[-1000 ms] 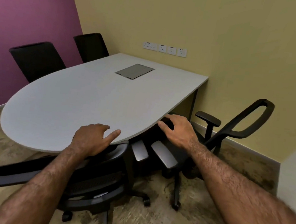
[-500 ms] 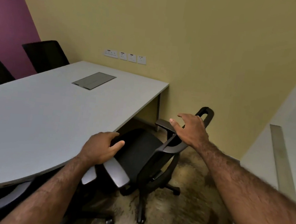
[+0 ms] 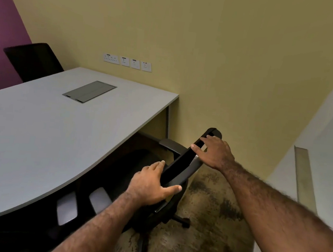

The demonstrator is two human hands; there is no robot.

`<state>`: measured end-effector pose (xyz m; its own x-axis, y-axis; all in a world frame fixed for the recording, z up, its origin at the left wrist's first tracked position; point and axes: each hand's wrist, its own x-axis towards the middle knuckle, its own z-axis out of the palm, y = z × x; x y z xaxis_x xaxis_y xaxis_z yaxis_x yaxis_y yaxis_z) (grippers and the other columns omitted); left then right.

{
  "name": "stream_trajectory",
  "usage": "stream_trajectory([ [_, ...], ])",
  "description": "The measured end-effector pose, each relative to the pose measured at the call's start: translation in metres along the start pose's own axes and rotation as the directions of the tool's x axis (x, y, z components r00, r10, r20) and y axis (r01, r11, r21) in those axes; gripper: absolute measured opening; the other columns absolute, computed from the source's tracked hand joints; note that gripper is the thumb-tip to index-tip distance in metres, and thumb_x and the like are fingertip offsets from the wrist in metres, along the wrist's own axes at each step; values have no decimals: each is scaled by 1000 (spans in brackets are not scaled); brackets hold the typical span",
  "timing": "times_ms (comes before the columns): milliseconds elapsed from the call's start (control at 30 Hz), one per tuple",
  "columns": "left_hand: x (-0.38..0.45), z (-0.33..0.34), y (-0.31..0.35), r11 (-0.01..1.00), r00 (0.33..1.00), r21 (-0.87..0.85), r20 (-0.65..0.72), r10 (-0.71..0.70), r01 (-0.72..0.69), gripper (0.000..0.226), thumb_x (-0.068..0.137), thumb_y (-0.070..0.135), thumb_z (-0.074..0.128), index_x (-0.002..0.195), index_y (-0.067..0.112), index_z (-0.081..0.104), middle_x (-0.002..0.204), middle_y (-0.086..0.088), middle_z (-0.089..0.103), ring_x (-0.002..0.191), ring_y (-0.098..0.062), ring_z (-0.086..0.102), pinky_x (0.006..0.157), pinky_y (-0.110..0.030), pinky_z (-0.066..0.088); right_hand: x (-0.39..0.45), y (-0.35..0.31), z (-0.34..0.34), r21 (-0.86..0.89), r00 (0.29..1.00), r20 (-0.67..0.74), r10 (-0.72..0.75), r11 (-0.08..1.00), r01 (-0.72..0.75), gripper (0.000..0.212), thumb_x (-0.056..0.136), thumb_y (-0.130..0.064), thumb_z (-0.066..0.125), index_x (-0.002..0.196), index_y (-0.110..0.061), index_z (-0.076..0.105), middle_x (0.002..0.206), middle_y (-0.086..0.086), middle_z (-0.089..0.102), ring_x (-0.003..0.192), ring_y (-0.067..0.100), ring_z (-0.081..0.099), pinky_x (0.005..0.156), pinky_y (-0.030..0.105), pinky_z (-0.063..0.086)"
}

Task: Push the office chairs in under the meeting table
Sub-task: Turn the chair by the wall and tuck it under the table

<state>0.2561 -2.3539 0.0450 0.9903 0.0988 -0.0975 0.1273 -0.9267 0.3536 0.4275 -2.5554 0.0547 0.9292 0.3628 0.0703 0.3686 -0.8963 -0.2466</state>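
Black office chair (image 3: pixel 151 188) sits at the right side of the grey meeting surface (image 3: pixel 37 133), seat partly under the edge, backrest top rail running diagonally up to the right, wheeled base on the mottled brown carpet (image 3: pixel 201 232). Left hand (image 3: pixel 153 186) grips the lower end of the backrest rail, fingers over the front, thumb wrapped across the back. Right hand (image 3: pixel 213 151) rests on the upper end of the rail, fingers fairly straight and spread, not curled round it. One armrest (image 3: pixel 170 143) shows just beyond the backrest, near the surface leg (image 3: pixel 167 122). Two pale armrest pads (image 3: pixel 83 203) lie in shadow under the near edge. Grey cable hatch (image 3: pixel 89 91) set flush in the surface. Another black chair (image 3: pixel 32 60) stands at the far side by the purple wall. Row of white sockets (image 3: pixel 127 62) on the yellow wall.
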Motion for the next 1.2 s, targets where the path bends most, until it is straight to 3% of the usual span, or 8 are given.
stream_trajectory([
  [233,29,41,13,996,996,56,54,-71,68,107,76,80,47,156,19,11,161,1,27,140,-21,37,108,-43,40,30,49,13,-166,996,79,-49,984,62,83,86,-80,19,134,-25,59,141,-2,56,134,20,45,108,46,35],
  [333,32,47,10,994,999,102,-23,-34,36,100,74,78,44,153,20,23,149,3,46,125,-17,53,96,-38,48,38,54,24,-196,996,59,-71,977,82,69,90,-75,25,126,-28,60,145,-4,50,139,20,39,112,47,31],
  [500,47,46,21,993,996,98,-59,72,-66,80,73,69,47,139,24,43,125,7,63,104,-14,63,84,-36,55,58,55,32,-14,1000,-4,6,1000,-6,39,90,-64,43,94,-26,48,108,-5,51,126,23,47,105,45,36],
  [600,64,46,38,993,994,78,-61,88,-83,81,74,66,50,140,20,43,125,4,63,106,-18,63,88,-39,55,79,64,28,-2,998,27,49,999,-49,23,87,-46,53,99,-26,46,127,1,54,137,24,40,107,44,33],
  [700,79,47,50,993,994,92,-62,85,-80,87,76,64,50,146,15,36,131,1,59,110,-21,62,90,-42,53,101,72,27,12,998,38,56,998,-57,21,88,-40,54,102,-28,46,139,1,52,147,22,29,109,43,32],
  [800,94,52,58,992,995,98,-62,83,-77,89,77,62,50,150,13,32,136,-1,57,112,-22,61,91,-42,52,117,82,31,8,997,31,66,998,-66,19,89,-38,54,103,-28,47,138,-1,53,150,21,24,108,42,32],
  [933,116,61,69,995,998,82,-5,62,-61,92,81,61,53,152,11,24,146,-6,49,123,-26,56,97,-45,48,140,89,31,-18,997,45,55,998,-55,18,90,-38,55,103,-28,47,130,0,57,146,23,31,107,43,34],
  [1200,169,54,85,990,996,101,14,93,-94,91,84,60,52,153,9,22,151,-12,42,127,-30,52,97,-49,48,183,108,17,4,994,35,103,995,-103,26,90,-36,54,113,-25,51,138,3,53,148,22,28,106,43,39],
])
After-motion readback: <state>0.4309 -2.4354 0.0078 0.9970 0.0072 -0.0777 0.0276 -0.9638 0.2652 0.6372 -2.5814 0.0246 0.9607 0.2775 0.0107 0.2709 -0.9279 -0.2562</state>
